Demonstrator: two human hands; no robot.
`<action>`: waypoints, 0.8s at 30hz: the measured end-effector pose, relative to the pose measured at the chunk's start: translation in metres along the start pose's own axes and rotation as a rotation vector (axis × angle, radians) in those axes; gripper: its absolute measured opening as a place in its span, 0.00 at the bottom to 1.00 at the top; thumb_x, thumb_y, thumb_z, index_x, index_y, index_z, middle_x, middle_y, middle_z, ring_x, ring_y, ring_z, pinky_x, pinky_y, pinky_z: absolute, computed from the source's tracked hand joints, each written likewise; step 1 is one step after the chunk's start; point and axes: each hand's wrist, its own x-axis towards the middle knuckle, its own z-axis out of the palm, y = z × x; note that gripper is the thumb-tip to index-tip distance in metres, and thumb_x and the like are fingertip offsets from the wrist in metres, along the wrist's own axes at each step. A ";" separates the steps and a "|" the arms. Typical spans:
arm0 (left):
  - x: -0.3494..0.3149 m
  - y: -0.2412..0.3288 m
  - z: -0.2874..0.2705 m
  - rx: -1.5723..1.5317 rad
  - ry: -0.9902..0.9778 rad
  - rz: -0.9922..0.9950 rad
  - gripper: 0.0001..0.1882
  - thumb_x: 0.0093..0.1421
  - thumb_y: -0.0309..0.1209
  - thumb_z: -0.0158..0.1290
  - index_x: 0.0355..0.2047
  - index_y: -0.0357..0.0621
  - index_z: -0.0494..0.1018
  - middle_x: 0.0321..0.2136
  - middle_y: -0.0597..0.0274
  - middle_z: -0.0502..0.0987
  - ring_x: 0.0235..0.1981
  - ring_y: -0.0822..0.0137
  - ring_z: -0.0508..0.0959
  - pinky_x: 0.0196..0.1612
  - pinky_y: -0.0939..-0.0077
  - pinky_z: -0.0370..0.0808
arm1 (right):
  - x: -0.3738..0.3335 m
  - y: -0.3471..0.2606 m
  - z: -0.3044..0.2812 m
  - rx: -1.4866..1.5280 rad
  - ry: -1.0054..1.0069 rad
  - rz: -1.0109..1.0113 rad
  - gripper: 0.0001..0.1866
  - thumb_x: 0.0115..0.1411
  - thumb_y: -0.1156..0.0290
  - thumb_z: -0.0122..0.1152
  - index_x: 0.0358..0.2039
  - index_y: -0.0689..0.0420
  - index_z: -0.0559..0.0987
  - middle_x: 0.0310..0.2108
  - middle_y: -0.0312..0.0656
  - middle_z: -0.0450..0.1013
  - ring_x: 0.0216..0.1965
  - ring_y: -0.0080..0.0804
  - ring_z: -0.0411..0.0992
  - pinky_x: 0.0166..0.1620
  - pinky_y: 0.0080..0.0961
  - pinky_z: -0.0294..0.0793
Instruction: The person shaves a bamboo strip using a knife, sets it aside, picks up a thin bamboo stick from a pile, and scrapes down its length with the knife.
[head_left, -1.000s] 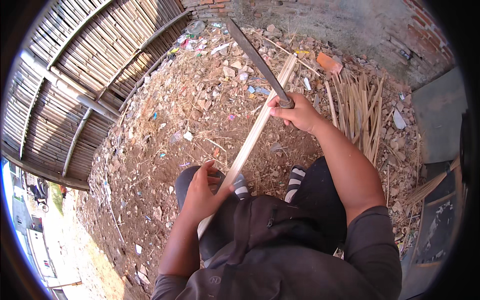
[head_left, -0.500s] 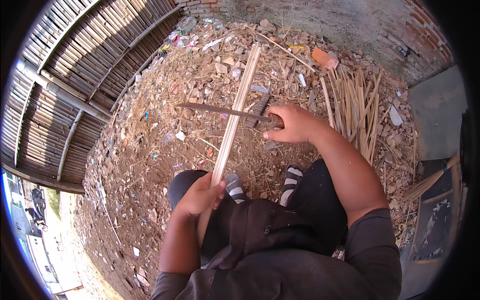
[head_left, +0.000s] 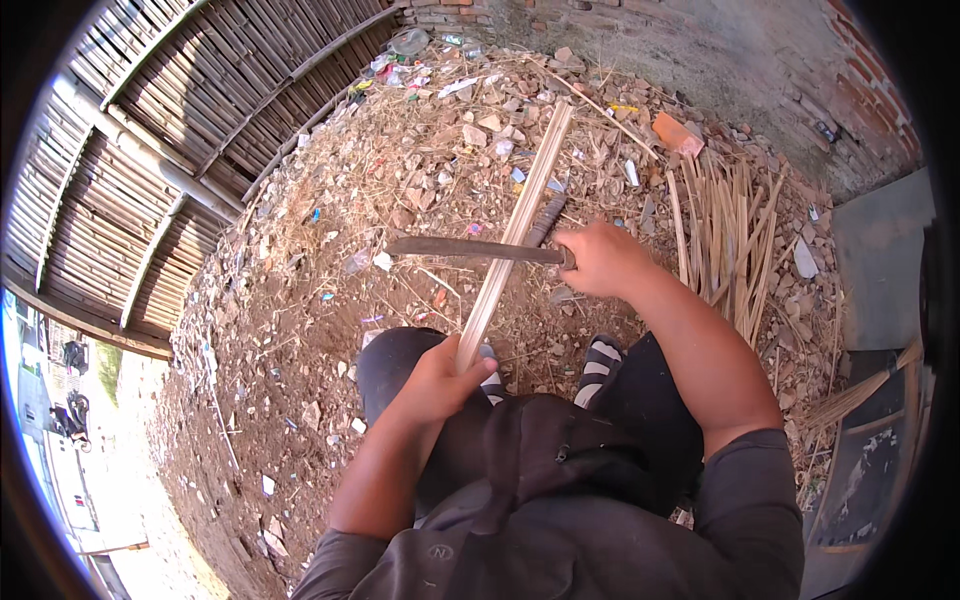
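My left hand (head_left: 440,378), low over my knees, is closed round the lower end of a long pale strip of split wood or bamboo (head_left: 530,205). The strip slants up and away to the right, its far end over the rubble. A machete (head_left: 440,247) with a long, dark, slightly curved blade is gripped in my right hand (head_left: 608,262); the fingers hide most of its handle. Its blade points left and crosses the strip's middle. Whether the edge bites into the wood I cannot tell. A dark ribbed rod-like piece (head_left: 546,218) lies on the ground behind the strip.
A heap of split strips (head_left: 735,230) lies to the right, near an orange brick piece (head_left: 677,134). Rubble and litter cover the ground (head_left: 300,350). A bamboo fence (head_left: 230,90) stands left, a brick wall (head_left: 700,60) at the back, and a grey panel (head_left: 885,265) at right.
The machete blade has come lower against the strip and shows more of its flat side. My right fingers have closed more tightly round the handle. The whole view has shifted slightly.
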 end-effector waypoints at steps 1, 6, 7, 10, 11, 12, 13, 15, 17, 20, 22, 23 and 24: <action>0.000 -0.008 -0.001 0.029 0.011 0.075 0.17 0.63 0.38 0.60 0.42 0.39 0.69 0.23 0.69 0.71 0.19 0.79 0.69 0.19 0.80 0.67 | 0.000 -0.004 0.002 -0.042 -0.016 -0.071 0.14 0.50 0.63 0.67 0.34 0.57 0.79 0.24 0.51 0.75 0.30 0.52 0.76 0.36 0.46 0.74; 0.002 0.002 -0.005 0.058 -0.044 -0.035 0.18 0.62 0.37 0.61 0.43 0.38 0.70 0.24 0.68 0.73 0.21 0.78 0.71 0.21 0.79 0.69 | 0.016 0.042 -0.001 0.202 0.011 0.275 0.20 0.47 0.65 0.63 0.42 0.56 0.81 0.28 0.52 0.78 0.33 0.50 0.78 0.39 0.44 0.76; 0.002 0.002 -0.005 0.049 -0.046 -0.040 0.17 0.62 0.37 0.60 0.43 0.38 0.70 0.24 0.67 0.73 0.20 0.78 0.71 0.21 0.79 0.69 | 0.015 0.042 0.000 0.200 0.013 0.276 0.20 0.47 0.65 0.63 0.42 0.56 0.81 0.28 0.52 0.78 0.33 0.50 0.78 0.39 0.44 0.76; -0.001 0.000 -0.005 0.054 -0.040 -0.046 0.16 0.63 0.35 0.59 0.43 0.38 0.69 0.24 0.67 0.73 0.20 0.78 0.72 0.20 0.79 0.69 | 0.009 0.010 0.001 0.124 -0.050 0.022 0.17 0.47 0.65 0.63 0.38 0.54 0.81 0.28 0.50 0.78 0.33 0.50 0.77 0.38 0.43 0.76; -0.002 -0.002 -0.006 0.068 -0.032 -0.047 0.16 0.63 0.35 0.59 0.44 0.38 0.69 0.24 0.67 0.73 0.20 0.78 0.72 0.20 0.80 0.69 | 0.013 0.007 0.004 0.128 -0.057 0.018 0.17 0.47 0.65 0.63 0.38 0.54 0.81 0.28 0.50 0.78 0.33 0.50 0.77 0.38 0.43 0.76; -0.002 -0.004 -0.005 0.065 -0.045 -0.051 0.16 0.63 0.35 0.59 0.44 0.38 0.69 0.24 0.67 0.73 0.20 0.78 0.72 0.20 0.80 0.69 | 0.011 0.008 0.003 0.093 -0.091 -0.005 0.15 0.47 0.64 0.63 0.37 0.54 0.81 0.28 0.49 0.78 0.33 0.51 0.77 0.38 0.43 0.76; 0.000 -0.006 -0.005 0.055 -0.050 -0.021 0.14 0.62 0.32 0.60 0.41 0.40 0.68 0.24 0.68 0.72 0.18 0.78 0.71 0.19 0.81 0.69 | 0.011 0.011 0.003 0.059 -0.127 -0.030 0.14 0.47 0.64 0.63 0.35 0.54 0.81 0.28 0.49 0.78 0.32 0.51 0.77 0.38 0.43 0.76; 0.000 -0.002 -0.004 0.044 -0.055 0.018 0.13 0.61 0.30 0.61 0.39 0.42 0.67 0.23 0.69 0.71 0.17 0.78 0.70 0.18 0.81 0.68 | 0.017 0.032 0.003 0.187 -0.038 0.067 0.14 0.47 0.64 0.64 0.35 0.54 0.81 0.27 0.50 0.78 0.31 0.52 0.77 0.37 0.43 0.76; -0.002 0.010 -0.002 0.035 -0.075 -0.028 0.13 0.60 0.29 0.60 0.39 0.41 0.67 0.24 0.68 0.71 0.17 0.78 0.71 0.18 0.81 0.69 | 0.016 0.043 -0.004 0.243 0.098 0.230 0.14 0.48 0.64 0.63 0.36 0.54 0.82 0.26 0.51 0.77 0.29 0.52 0.76 0.36 0.43 0.76; -0.005 0.009 -0.003 0.022 -0.033 -0.035 0.13 0.60 0.28 0.60 0.39 0.42 0.67 0.24 0.68 0.71 0.16 0.78 0.70 0.18 0.81 0.69 | 0.010 0.018 0.009 0.151 0.049 0.066 0.16 0.49 0.63 0.66 0.36 0.59 0.80 0.23 0.49 0.76 0.29 0.47 0.77 0.35 0.39 0.74; -0.007 0.006 -0.004 -0.012 -0.071 -0.021 0.13 0.60 0.28 0.60 0.39 0.41 0.66 0.24 0.68 0.70 0.16 0.78 0.70 0.18 0.81 0.68 | 0.007 -0.002 0.002 -0.017 -0.113 -0.135 0.15 0.48 0.64 0.66 0.35 0.57 0.81 0.21 0.48 0.75 0.27 0.45 0.76 0.33 0.38 0.74; -0.007 0.004 -0.006 -0.046 -0.105 0.001 0.14 0.60 0.28 0.60 0.39 0.41 0.66 0.24 0.68 0.70 0.16 0.78 0.70 0.18 0.81 0.68 | 0.010 0.007 0.008 -0.013 -0.119 -0.135 0.15 0.48 0.64 0.66 0.35 0.57 0.81 0.21 0.48 0.75 0.27 0.45 0.76 0.33 0.38 0.74; -0.005 0.005 -0.006 -0.051 -0.103 0.003 0.14 0.60 0.28 0.60 0.39 0.41 0.66 0.24 0.68 0.70 0.16 0.78 0.70 0.18 0.81 0.68 | 0.015 0.017 0.006 0.162 -0.101 -0.059 0.14 0.47 0.64 0.66 0.34 0.57 0.81 0.21 0.49 0.75 0.26 0.46 0.76 0.33 0.39 0.73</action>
